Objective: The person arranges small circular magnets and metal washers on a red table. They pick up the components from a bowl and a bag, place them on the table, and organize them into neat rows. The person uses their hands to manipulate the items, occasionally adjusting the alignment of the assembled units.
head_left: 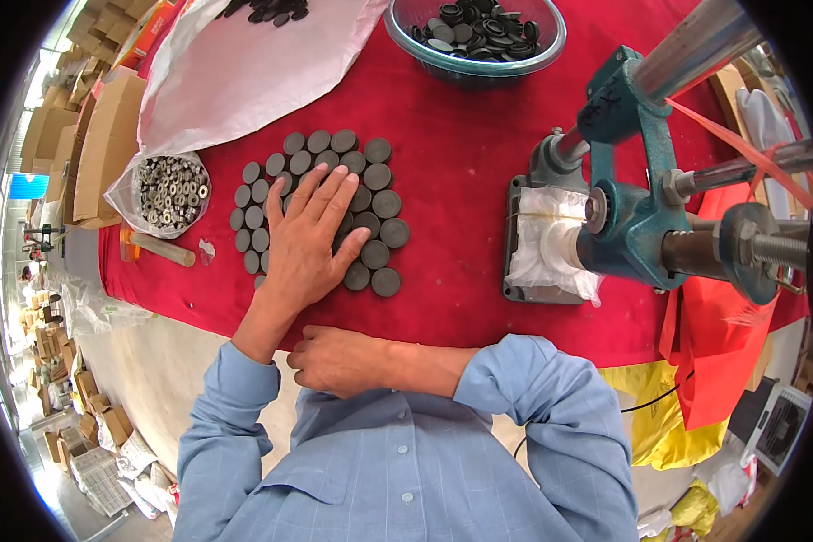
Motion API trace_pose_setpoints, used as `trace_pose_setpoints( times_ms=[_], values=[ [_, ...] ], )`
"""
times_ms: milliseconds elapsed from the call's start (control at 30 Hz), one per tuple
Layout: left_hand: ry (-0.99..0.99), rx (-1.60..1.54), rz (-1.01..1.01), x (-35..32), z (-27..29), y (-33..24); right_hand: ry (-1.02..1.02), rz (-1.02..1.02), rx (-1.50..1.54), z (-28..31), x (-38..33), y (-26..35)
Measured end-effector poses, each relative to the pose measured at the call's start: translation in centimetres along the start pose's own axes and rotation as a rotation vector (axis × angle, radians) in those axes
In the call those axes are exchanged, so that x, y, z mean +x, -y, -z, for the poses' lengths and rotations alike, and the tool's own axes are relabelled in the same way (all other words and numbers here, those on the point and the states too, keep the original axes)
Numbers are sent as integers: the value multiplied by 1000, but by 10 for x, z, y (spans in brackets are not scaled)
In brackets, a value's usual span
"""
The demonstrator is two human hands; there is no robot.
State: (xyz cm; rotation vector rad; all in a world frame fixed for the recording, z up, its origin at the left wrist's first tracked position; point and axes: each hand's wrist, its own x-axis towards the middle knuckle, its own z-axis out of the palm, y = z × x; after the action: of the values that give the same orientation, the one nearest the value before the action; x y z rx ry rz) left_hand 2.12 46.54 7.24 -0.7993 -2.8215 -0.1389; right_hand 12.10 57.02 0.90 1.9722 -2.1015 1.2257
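Flat round dark-grey discs (387, 204) lie close together in rows on the red tablecloth. My left hand (309, 237) rests palm down over the middle of them, its fingers stretched out and apart. The discs beneath the palm are hidden. Near the table's front edge, just below the discs, my right hand (330, 360) is curled closed with its back showing. Whatever its fingers hold, if anything, is out of sight.
A hand press (637, 199) with a wrapped base stands at right. At the back are a bowl (551, 56) of black caps and a white sack (235, 90). Left are a bag (190, 158) of metal rings, a hammer (161, 249) and a cardboard box (108, 149).
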Motion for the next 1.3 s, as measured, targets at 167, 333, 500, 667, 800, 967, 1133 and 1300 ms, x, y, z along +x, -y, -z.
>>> trace_pose_setpoints(
  times_ms=[167,333,500,667,800,967,1133,1300],
  values=[
    [20,-22,16,-2,-1,-3,6,-11,-8,1,0,1],
    [-22,-46,33,-2,-1,-3,-22,4,-10,-1,1,-3],
    [-6,-168,-72,6,7,-22,-8,6,-29,2,4,-3],
    [1,-259,-95,10,-2,-32,-20,-26,58,-1,3,-3],
    [-20,-302,-56,7,-7,-33,-76,-46,86,-3,1,1],
    [-25,-400,-13,7,-11,-33,-149,-8,82,-9,0,-3],
    [-113,-407,-4,1,0,-29,-78,11,-23,5,0,-2],
    [-252,-229,149,-15,4,6,-21,1,-26,3,1,-2]
  ],
)
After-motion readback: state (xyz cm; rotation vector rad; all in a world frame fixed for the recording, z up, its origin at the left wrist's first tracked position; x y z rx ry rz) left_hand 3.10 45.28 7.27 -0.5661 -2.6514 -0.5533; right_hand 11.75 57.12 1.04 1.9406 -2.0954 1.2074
